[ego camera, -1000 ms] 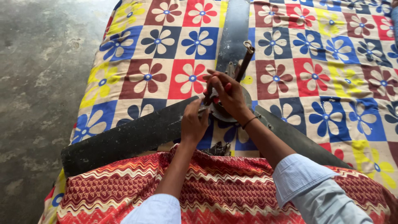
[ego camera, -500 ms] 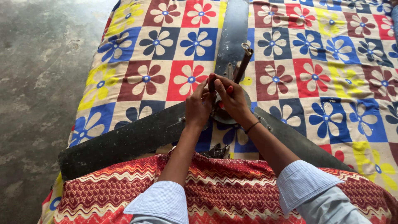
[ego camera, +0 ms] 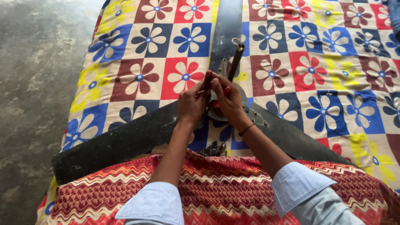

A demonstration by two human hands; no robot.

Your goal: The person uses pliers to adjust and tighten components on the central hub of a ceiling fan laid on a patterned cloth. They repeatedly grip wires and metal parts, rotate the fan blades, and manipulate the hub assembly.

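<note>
A dark ceiling fan lies on a bed covered with a flowered patchwork sheet (ego camera: 333,83). Its hub (ego camera: 216,116) is mostly hidden under my hands. One blade (ego camera: 121,143) runs left, one blade (ego camera: 291,135) runs right, and a third (ego camera: 227,29) points away. A brown down rod (ego camera: 236,62) with a metal loop sticks up from the hub. My left hand (ego camera: 192,102) pinches a slim dark tool (ego camera: 207,81) over the hub. My right hand (ego camera: 228,100) touches it, fingers closed on a part of the hub I cannot make out.
A red zigzag cloth (ego camera: 233,187) covers the near edge of the bed. A small dark bundle (ego camera: 213,148) lies just below the hub. Grey concrete floor (ego camera: 33,83) runs along the left. A blue cloth (ego camera: 393,16) shows at the upper right corner.
My left hand has risen from below the hub to meet my right hand on top of it. The fan has not moved.
</note>
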